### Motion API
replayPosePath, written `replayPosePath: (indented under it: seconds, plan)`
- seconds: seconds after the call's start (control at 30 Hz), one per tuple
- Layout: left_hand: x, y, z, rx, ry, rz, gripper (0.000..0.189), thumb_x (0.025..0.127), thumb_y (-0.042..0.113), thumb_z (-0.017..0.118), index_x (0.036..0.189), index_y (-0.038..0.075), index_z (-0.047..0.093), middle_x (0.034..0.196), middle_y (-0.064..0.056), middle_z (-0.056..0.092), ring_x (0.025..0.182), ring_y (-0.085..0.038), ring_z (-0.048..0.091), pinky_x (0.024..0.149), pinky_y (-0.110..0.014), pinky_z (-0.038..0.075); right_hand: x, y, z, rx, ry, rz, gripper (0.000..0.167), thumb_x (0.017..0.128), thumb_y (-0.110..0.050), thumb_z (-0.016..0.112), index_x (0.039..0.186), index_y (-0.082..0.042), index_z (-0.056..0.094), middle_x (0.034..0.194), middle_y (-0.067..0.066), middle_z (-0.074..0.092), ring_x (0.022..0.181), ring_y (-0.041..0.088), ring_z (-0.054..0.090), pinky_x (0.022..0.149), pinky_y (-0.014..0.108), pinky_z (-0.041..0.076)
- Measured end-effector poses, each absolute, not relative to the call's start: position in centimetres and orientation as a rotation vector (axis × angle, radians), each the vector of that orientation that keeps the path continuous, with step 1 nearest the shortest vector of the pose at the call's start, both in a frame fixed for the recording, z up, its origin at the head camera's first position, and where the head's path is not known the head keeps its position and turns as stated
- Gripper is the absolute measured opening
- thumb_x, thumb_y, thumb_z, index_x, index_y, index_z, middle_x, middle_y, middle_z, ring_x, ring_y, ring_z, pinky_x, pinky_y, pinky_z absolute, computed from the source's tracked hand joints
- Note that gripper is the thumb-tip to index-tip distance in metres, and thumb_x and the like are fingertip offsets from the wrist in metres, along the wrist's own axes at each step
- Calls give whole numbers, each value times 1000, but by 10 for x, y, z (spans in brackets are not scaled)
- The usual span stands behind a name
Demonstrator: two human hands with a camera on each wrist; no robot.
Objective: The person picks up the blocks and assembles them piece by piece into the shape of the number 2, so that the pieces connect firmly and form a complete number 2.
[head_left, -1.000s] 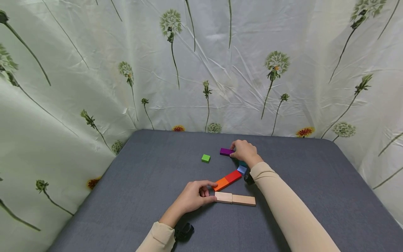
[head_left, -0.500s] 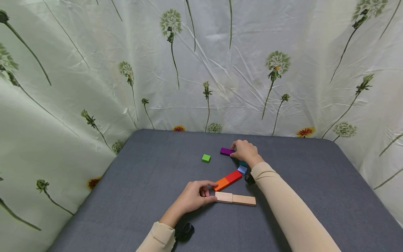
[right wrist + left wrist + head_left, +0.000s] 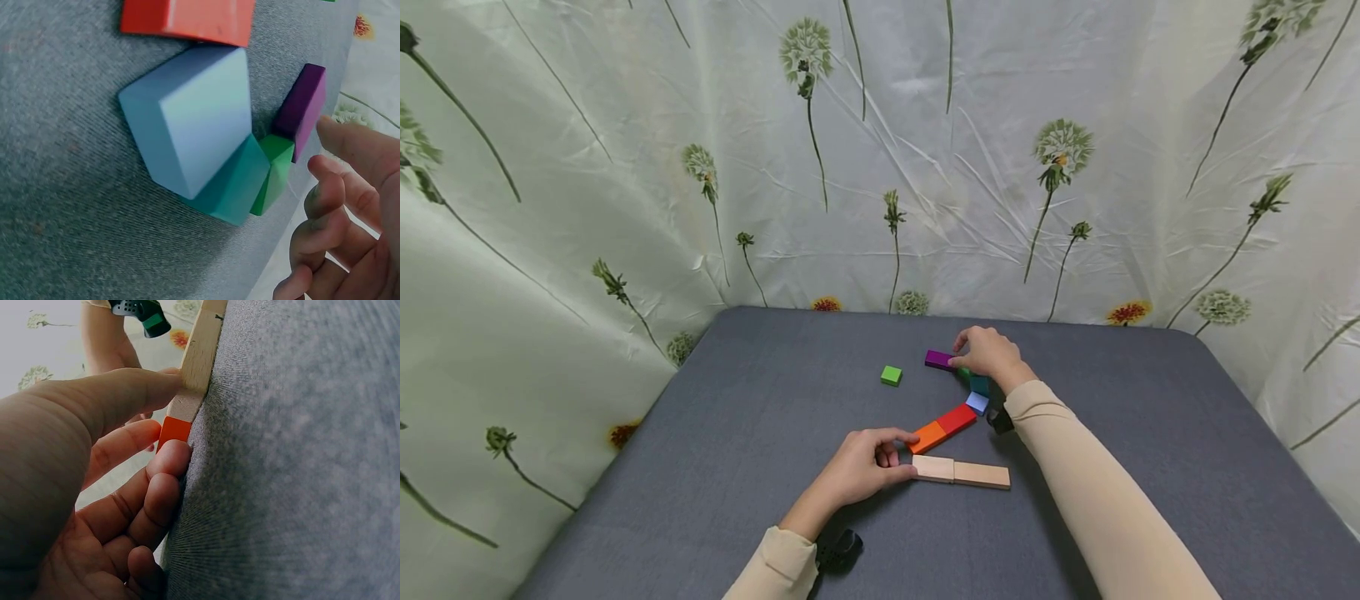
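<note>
My left hand (image 3: 863, 468) pinches the meeting ends of an orange block (image 3: 928, 437) and a pale wooden block (image 3: 933, 468), thumb on the wood and fingertips at the orange. In the left wrist view the orange block (image 3: 175, 430) shows between the fingers. My right hand (image 3: 991, 356) hovers by the right end of a purple block (image 3: 938, 359), fingers parted and loosely bent. The right wrist view shows its thumb close to the purple block (image 3: 301, 109); whether they touch I cannot tell. Green (image 3: 274, 169), teal (image 3: 234, 184) and light blue (image 3: 200, 119) blocks form a curved row beside it.
A red block (image 3: 957, 418) joins the orange one and leads to the light blue block. Another wooden block (image 3: 982, 476) extends the pale one rightward. One bright green block (image 3: 891, 375) lies apart on the grey table (image 3: 760, 400). Behind hangs a flowered cloth (image 3: 850, 167).
My right hand has loosened from the purple block and shifted slightly right and up, uncovering the green block and more of the teal one. The left hand stays still.
</note>
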State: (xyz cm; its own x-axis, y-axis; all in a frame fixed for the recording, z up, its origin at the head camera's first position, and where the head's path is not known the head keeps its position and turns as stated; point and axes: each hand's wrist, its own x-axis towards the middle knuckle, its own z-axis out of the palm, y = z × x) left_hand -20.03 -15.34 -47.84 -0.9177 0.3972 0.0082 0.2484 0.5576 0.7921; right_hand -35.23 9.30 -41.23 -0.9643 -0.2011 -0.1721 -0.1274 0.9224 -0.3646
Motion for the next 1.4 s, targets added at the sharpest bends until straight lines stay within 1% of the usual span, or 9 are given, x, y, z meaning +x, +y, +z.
replayPosePath:
  seconds: [0.13,0.27,0.6,0.93,1.4]
  plan:
    - [-200,-154,-478,548,2622,1287,37,92,24,88,127,19,78,77,9,61,64,-3,50,58,-20,41,-354,91,-416,-254,2864,-497,37,98,-33,80,129,-13,74,138,20,69,112,38,66,93,57,55]
    - [-200,-153,-478,557,2631,1286,37,91,24,88,126,19,78,77,8,62,65,-4,51,58,-20,42,-353,89,-418,-256,2881,-490,33,99,-30,79,127,-13,75,137,20,70,114,39,67,96,60,55]
    - [-200,-152,-476,545,2631,1278,38,91,24,89,127,19,78,78,7,61,66,-5,51,59,-21,42,-353,87,-418,-238,2904,-485,32,100,-29,78,126,-12,74,133,19,71,108,38,67,95,59,54]
    - [-200,-153,-479,550,2619,1282,38,92,24,88,128,19,78,78,7,61,66,-4,51,59,-20,42,-353,87,-419,-208,2906,-488,32,99,-30,79,127,-13,75,134,19,71,111,39,67,98,60,53]
    - [-200,-154,-478,546,2626,1284,37,92,24,88,127,20,78,77,8,61,65,-3,50,58,-20,41,-353,88,-420,-213,2900,-496,31,99,-30,79,126,-13,75,133,19,71,108,38,66,98,60,53]
